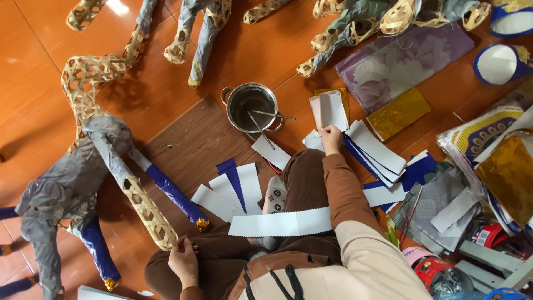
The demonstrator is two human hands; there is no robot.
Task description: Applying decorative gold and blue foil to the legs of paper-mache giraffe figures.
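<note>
Orange-brown polished floor tiles fill the view, and we are looking straight down on a seated person. Right hand is stretched forward, fingers closed on a white paper strip standing on a small stack — the grip itself is hard to read from above. Left hand rests low by the knee, fingers curled at the tip of a woven bamboo leg; whether it truly grips, I cannot tell. Across the lap lies a long white strip with a scalloped edge, well behind the right hand. Just left of that hand sits a small metal pot with sticks in it. White and blue strips fan out beside the right wrist. A grey paper-covered bamboo animal frame runs off the left edge — its head is cut off.
</note>
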